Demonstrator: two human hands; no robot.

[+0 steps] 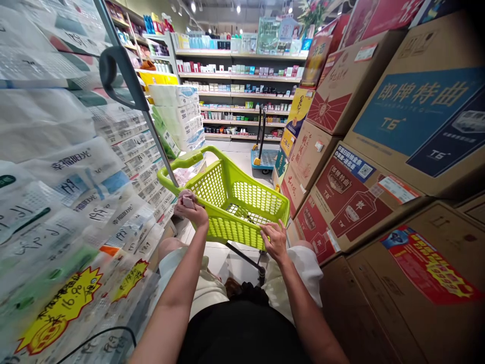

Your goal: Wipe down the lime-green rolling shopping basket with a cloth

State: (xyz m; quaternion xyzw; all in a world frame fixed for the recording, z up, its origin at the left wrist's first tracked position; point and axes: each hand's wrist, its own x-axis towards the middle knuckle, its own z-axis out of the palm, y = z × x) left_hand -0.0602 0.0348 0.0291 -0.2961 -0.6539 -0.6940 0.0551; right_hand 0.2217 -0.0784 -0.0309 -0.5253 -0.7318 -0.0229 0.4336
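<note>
A lime-green plastic shopping cart [242, 234] with a latticed basket stands tilted across my knees. My left hand [193, 212] is closed around a crumpled, pinkish cloth [186, 198], pressed to the near left corner of the basket rim. On the near rim farther right, my right hand [275, 240] grips the edge lightly, its fingers partly spread. A grey metal pole [159, 136] with a looped grey handle [123, 76] rises from the cart's left end. The cart's dark lower frame and a wheel show between my legs.
Plastic-wrapped tissue packs [87, 167] are stacked close on the left, with yellow price signs [62, 308]. Cardboard cartons [379, 202] rise close on the right. Beyond the cart, a blue platform trolley [264, 159] stands on the pale floor before shelves [235, 76] of small boxes.
</note>
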